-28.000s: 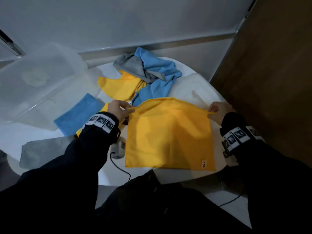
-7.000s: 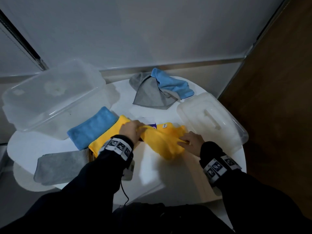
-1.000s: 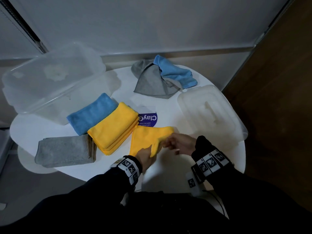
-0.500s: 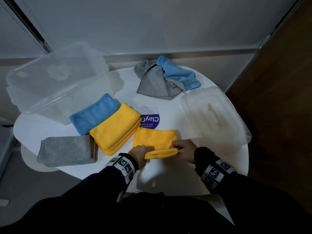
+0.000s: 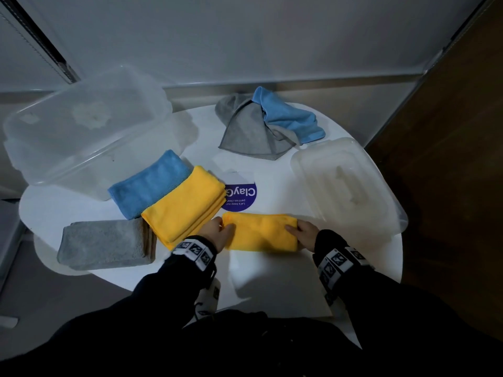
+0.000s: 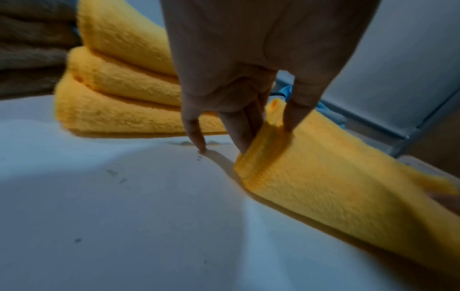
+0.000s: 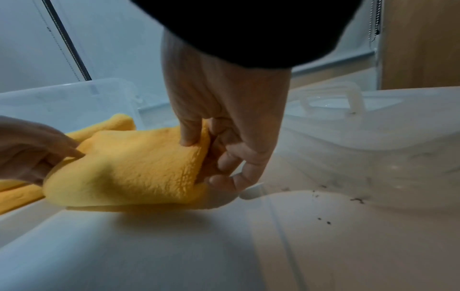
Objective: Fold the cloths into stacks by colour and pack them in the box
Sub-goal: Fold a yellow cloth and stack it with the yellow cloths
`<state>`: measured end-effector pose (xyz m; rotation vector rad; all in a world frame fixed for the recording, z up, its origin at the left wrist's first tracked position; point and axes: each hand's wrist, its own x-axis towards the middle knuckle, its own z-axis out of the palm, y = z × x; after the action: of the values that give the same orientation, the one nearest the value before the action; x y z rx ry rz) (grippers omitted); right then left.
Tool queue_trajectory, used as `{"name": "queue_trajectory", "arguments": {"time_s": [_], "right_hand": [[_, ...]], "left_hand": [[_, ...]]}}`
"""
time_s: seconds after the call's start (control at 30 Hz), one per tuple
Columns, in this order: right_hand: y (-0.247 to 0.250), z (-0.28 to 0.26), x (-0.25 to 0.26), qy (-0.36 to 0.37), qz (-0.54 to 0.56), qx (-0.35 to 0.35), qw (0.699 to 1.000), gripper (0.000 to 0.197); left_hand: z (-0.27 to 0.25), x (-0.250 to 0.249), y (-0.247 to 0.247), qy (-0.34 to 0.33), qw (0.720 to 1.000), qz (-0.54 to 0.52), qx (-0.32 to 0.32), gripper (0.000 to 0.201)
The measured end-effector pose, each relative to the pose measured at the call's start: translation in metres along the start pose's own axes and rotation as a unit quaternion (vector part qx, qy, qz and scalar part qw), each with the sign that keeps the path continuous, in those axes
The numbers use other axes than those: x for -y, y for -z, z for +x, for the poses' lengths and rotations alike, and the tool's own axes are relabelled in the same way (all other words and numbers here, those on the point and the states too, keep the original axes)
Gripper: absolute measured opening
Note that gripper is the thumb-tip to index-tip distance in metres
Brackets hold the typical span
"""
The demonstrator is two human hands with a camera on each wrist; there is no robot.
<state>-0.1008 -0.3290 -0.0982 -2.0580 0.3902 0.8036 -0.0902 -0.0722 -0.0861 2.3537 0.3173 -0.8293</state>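
A folded yellow cloth (image 5: pixel 261 231) lies on the white round table (image 5: pixel 272 276) in front of me. My left hand (image 5: pixel 221 230) pinches its left end (image 6: pixel 267 135), thumb on top and fingers tucked in the fold. My right hand (image 5: pixel 300 232) pinches the right end (image 7: pixel 196 157) the same way. To the left sit a yellow stack (image 5: pixel 185 205), a folded blue cloth (image 5: pixel 149 183) and a grey stack (image 5: pixel 106 244). The clear box (image 5: pixel 81 126) stands at the back left.
A loose grey cloth (image 5: pixel 250 131) and a loose blue cloth (image 5: pixel 288 118) lie crumpled at the table's far side. The box lid (image 5: pixel 345 183) rests upside down on the right. A purple round sticker (image 5: pixel 241 198) sits mid-table. Wall behind, wooden panel right.
Over the last second both hands brought the near edge of the yellow cloth up and over, folding it into a narrower band that now lies flat.
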Motion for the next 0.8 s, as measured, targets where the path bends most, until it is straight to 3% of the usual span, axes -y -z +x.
{"name": "queue_trajectory", "arguments": {"time_s": [0.07, 0.17, 0.27, 0.37, 0.43, 0.53, 0.63, 0.7, 0.8], "right_hand": [[-0.004, 0.004, 0.008, -0.008, -0.062, -0.038, 0.997, 0.046], [-0.006, 0.008, 0.015, -0.053, -0.112, -0.053, 0.991, 0.056], [-0.009, 0.013, 0.019, -0.088, -0.126, -0.062, 0.986, 0.06], [-0.012, 0.015, 0.024, -0.109, -0.123, -0.129, 0.978, 0.059], [-0.013, 0.014, 0.029, -0.159, -0.097, -0.161, 0.969, 0.069], [-0.014, 0.013, 0.032, -0.218, -0.1, -0.145, 0.96, 0.073], [-0.009, 0.014, 0.043, -0.196, -0.044, -0.127, 0.971, 0.058], [-0.004, 0.012, 0.064, -0.187, 0.005, -0.153, 0.97, 0.061], [-0.006, 0.003, 0.107, -0.064, 0.096, -0.242, 0.963, 0.053]], "left_hand": [[-0.002, -0.016, -0.004, 0.027, 0.996, 0.082, -0.011, 0.045], [0.0, -0.029, -0.012, 0.06, 0.984, 0.166, -0.013, 0.032], [0.005, -0.032, -0.014, 0.106, 0.967, 0.23, -0.003, 0.034], [0.004, -0.031, -0.018, 0.117, 0.977, 0.165, -0.069, 0.034], [0.001, -0.03, -0.025, 0.114, 0.984, 0.046, -0.132, 0.035], [-0.004, -0.034, -0.033, 0.098, 0.986, -0.067, -0.119, 0.047], [-0.007, -0.042, -0.028, 0.068, 0.984, -0.093, -0.134, 0.041], [-0.012, -0.049, -0.02, -0.003, 0.978, -0.1, -0.184, 0.037], [-0.025, -0.057, 0.005, -0.1, 0.942, -0.161, -0.276, 0.036]]}}
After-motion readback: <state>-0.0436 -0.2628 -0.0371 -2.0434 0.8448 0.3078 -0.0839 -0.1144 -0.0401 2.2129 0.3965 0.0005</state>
